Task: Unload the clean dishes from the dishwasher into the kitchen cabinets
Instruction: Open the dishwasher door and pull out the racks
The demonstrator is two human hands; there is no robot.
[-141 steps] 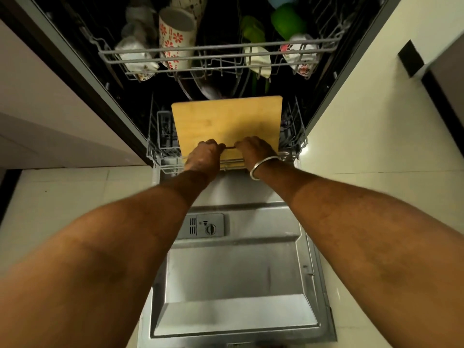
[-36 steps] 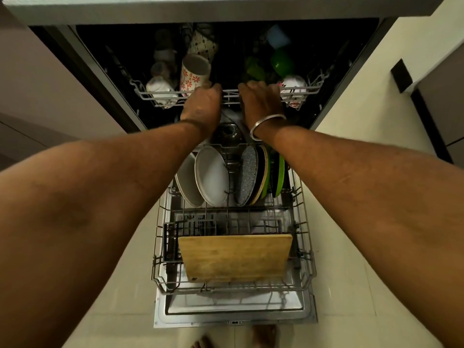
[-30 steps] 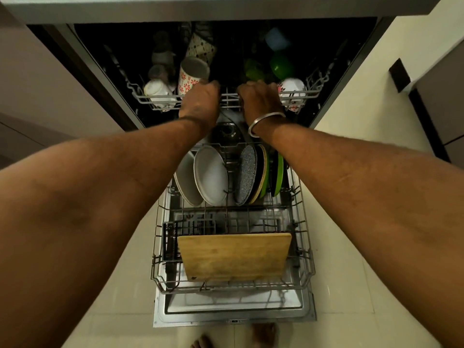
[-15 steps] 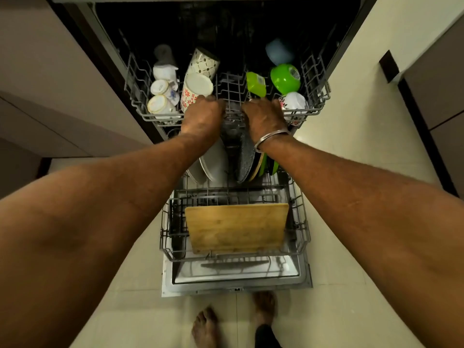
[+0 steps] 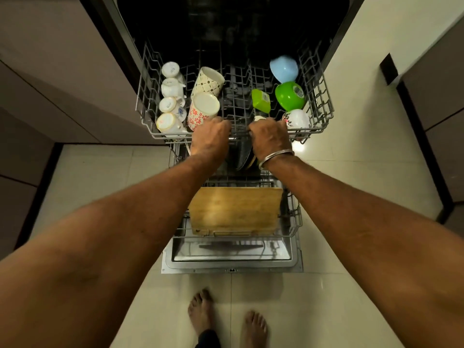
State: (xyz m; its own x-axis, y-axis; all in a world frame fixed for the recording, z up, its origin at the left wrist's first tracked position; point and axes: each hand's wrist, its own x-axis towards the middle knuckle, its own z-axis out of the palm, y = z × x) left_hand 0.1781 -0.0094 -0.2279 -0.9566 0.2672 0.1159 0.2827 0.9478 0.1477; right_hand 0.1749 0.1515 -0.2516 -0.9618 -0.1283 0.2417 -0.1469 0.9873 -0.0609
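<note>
Pale floor tiles (image 5: 100,187) are flanking the open dishwasher (image 5: 231,267). The left hand (image 5: 211,139) and right hand (image 5: 271,138) are curling round the front rail of the upper rack (image 5: 324,96). The rack is sitting further out than half a second ago and is hiding most plates (image 5: 241,156). It is carrying white cups (image 5: 168,105), patterned tumblers (image 5: 204,109) and green (image 5: 288,96) and blue bowls (image 5: 284,68); their stickers are unreadable. A wooden board (image 5: 236,209) is standing in the lower rack (image 5: 296,217).

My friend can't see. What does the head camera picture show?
The left hand and right hand grip the front bar of the top rack, pulled out of the dishwasher and full of mugs and bowls. Below, the bottom rack holds a wooden cutting board.
</note>
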